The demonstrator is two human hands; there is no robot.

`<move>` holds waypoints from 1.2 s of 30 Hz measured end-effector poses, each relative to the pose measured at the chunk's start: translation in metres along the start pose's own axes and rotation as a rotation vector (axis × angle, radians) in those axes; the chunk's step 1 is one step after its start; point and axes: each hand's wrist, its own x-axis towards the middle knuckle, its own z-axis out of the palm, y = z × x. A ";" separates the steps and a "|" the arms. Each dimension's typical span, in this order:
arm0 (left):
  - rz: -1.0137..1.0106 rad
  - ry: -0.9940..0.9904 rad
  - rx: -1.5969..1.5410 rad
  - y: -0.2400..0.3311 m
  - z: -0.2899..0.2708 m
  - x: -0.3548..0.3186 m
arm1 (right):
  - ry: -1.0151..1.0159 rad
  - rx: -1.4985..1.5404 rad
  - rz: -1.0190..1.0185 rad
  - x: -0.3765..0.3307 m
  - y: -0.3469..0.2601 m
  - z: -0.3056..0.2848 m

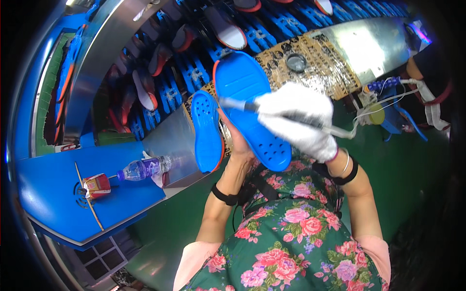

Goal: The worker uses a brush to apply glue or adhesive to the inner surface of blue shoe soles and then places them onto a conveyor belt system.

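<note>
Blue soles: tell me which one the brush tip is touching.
The larger blue sole, held up by the bare left hand; the gloved right hand presses the brush against it. The smaller blue sole stands apart to its left, untouched.

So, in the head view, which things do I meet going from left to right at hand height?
Small red carton → plastic bottle → smaller blue sole → larger blue sole held up by the left hand → white-gloved right hand with a thin tool → round yellow-green part.
</note>
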 end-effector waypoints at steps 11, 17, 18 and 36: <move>0.025 0.172 0.013 0.011 0.009 0.003 | 0.015 0.034 -0.033 -0.014 0.007 -0.004; -0.046 -0.228 -0.161 0.009 -0.010 0.014 | -0.104 -0.100 -0.203 -0.032 -0.008 0.010; -0.058 -0.265 -0.174 0.009 -0.016 0.016 | -0.162 -0.069 -0.132 -0.032 -0.010 0.003; -0.010 -0.290 -0.352 0.034 -0.013 0.042 | -0.145 -0.118 -0.215 -0.057 -0.004 0.010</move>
